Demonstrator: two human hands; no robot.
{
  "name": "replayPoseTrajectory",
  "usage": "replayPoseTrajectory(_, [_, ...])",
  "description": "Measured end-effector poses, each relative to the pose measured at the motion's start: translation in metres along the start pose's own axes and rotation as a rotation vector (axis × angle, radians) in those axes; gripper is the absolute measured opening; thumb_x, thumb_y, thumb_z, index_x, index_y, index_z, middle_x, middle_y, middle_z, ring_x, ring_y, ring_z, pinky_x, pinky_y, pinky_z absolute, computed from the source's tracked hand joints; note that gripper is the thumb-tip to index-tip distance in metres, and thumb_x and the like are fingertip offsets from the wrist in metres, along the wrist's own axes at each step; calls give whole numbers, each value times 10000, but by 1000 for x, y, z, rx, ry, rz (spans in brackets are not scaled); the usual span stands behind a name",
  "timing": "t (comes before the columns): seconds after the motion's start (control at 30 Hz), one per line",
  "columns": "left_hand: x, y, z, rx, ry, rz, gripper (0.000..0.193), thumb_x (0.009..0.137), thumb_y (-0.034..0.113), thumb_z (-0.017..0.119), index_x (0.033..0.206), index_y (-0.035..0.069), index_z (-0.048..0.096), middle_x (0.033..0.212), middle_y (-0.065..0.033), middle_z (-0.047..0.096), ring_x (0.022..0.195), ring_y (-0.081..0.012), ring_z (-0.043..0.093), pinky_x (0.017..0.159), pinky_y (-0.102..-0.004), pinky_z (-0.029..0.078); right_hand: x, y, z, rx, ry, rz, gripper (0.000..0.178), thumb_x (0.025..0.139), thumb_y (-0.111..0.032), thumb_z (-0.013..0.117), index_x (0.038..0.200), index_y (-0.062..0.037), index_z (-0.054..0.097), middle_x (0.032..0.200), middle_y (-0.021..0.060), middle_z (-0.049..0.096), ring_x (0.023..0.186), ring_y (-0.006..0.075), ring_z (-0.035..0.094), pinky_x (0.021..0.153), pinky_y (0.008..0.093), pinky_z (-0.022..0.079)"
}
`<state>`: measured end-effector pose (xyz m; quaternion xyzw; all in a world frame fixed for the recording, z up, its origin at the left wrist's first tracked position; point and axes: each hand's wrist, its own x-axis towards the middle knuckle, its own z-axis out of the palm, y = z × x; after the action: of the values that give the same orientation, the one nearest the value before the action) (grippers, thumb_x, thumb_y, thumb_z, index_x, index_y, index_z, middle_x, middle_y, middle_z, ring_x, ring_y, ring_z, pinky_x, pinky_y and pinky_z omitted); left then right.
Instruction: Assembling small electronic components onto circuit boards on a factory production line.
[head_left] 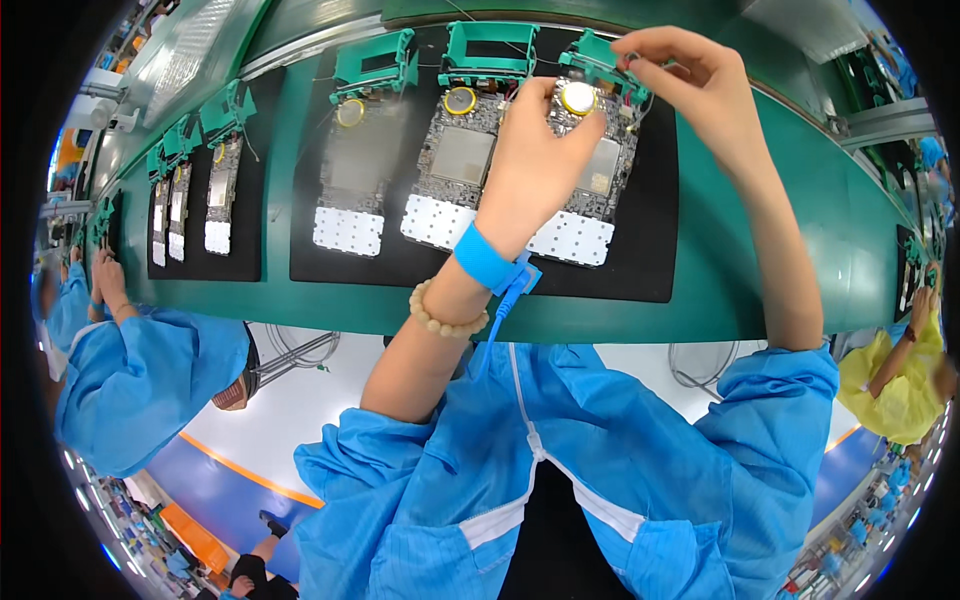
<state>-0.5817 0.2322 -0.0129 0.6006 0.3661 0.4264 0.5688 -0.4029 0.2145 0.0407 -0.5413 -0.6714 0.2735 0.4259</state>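
My left hand [535,165] lies over the left side of the rightmost circuit board [570,238], its thumb and forefinger closed on the board's upper part. Just above the thumb is a bright, yellow-ringed round coin cell [578,98]. A green plastic bracket [590,52] with thin wires stands along the board's far edge. My right hand [705,80] pinches at the bracket's right end; a small dark and reddish bit shows at the fingertips, too small to name. A blue wrist strap [484,260] with a cord and a bead bracelet [440,315] circle my left wrist.
Two more boards, a middle one [462,155] and a left one [350,185] under a hazy film, lie on the black mat [640,270] with green brackets. Farther left, another mat [245,255] carries several boards. Co-workers in a blue smock [150,380] and a yellow one [890,390] sit either side.
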Motion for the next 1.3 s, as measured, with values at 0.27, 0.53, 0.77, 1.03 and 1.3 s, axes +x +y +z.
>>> replayPoseTrajectory(0.27, [-6, 18, 18, 170, 46, 193, 334, 804, 141, 648, 1027, -11, 451, 780, -134, 609, 619, -200, 589, 573, -323, 465, -20, 3, -8, -3, -2, 22, 219, 827, -64, 628, 1044, -49, 650, 997, 25, 649, 899, 94, 597, 753, 219, 443])
replayPoseTrajectory(0.53, [-3, 21, 27, 178, 33, 210, 304, 804, 129, 639, 1008, -8, 460, 774, -138, 602, 622, -206, 581, 565, -329, 453, -23, -16, -11, 205, 99, 110, 140, 816, 15, 598, 944, 47, 648, 839, 56, 652, 757, 82, 590, 668, 211, 474])
replayPoseTrajectory(0.77, [0, 15, 26, 231, 24, 213, 273, 836, 111, 658, 1030, 29, 484, 804, -50, 610, 701, -59, 554, 578, -205, 438, -22, -10, -11, 234, 79, 144, 149, 816, 13, 601, 951, 53, 647, 858, 71, 653, 773, 93, 600, 686, 217, 481])
replayPoseTrajectory(1.03, [0, 20, 27, 196, 10, 183, 279, 835, 115, 659, 1034, 24, 486, 802, -52, 612, 700, -60, 556, 573, -207, 441, -21, -7, -12, 253, 60, 154, 151, 822, 4, 598, 955, 50, 650, 852, 70, 655, 767, 92, 601, 682, 214, 480])
replayPoseTrajectory(1.3, [1, 21, 30, 225, -2, 169, 291, 833, 125, 662, 1037, 20, 484, 791, -48, 607, 685, -55, 547, 556, -203, 429, -21, -10, -15, 154, 70, 145, 129, 809, -1, 603, 916, 42, 660, 824, 54, 653, 714, 60, 570, 611, 191, 444])
